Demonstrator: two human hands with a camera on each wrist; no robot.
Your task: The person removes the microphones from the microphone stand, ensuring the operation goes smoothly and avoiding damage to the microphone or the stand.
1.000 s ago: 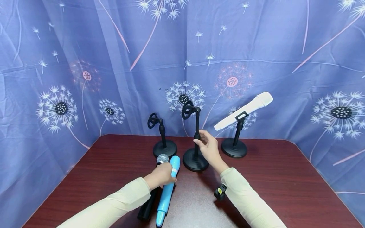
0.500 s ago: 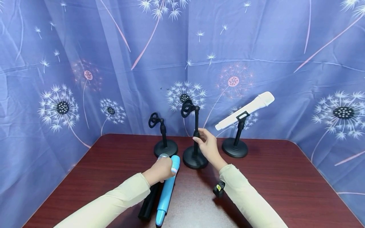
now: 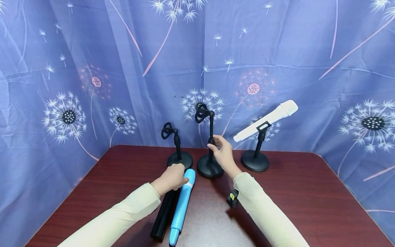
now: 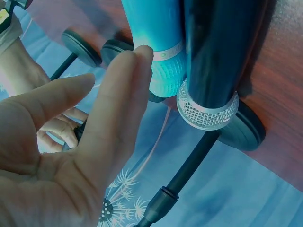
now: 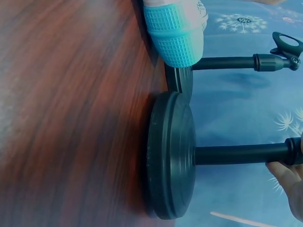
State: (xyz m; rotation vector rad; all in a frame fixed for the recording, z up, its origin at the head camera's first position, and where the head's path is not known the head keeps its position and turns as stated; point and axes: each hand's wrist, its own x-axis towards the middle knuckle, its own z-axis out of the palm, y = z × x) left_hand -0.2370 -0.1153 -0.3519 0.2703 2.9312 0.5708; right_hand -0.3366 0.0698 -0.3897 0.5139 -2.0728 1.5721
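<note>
My right hand [image 3: 223, 152] pinches the collar of the middle black microphone stand [image 3: 210, 167], thumb in front; its round base is on the table, and its clip holds nothing. My left hand [image 3: 173, 176] is over the grille end of a black microphone [image 3: 163, 215], hiding that end in the head view. In the left wrist view its fingers [image 4: 116, 101] are straight, the tips overlapping the blue microphone [image 4: 154, 26], and nothing is held. Both microphones lie side by side on the table; the black one's silver mesh grille [image 4: 208, 112] shows in that view.
Behind the left hand is a shorter stand [image 3: 178, 145] with its clip unfilled. At right, another stand [image 3: 255, 161] carries a white microphone [image 3: 266, 120] tilted up to the right. A patterned blue curtain [image 3: 154, 103] hangs behind the reddish-brown table [image 3: 293, 192].
My right hand has shifted the middle stand slightly back and left. My left hand has moved forward from beside the blue microphone's upper part to over the black microphone's grille end.
</note>
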